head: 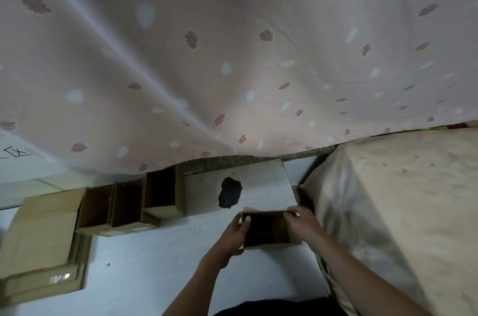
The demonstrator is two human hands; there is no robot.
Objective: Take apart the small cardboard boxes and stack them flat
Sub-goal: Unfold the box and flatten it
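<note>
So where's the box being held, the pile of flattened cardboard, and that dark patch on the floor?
held box (269,229), head view, its dark open inside.
flattened cardboard pile (38,238), head view, the top sheet.
dark patch (230,192), head view, its middle.

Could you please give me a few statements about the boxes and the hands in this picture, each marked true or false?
1. Both hands hold the same open box. True: the left hand grips its left wall and the right hand its right.
2. The held box is already folded flat. False: it is still open, with a dark interior.
3. Three open boxes stand in a row to the left. True.
4. The flat cardboard stack lies at the far right. False: it lies at the far left.
5. A plain blue curtain hangs behind. False: the curtain is pinkish with a leaf pattern.
</note>
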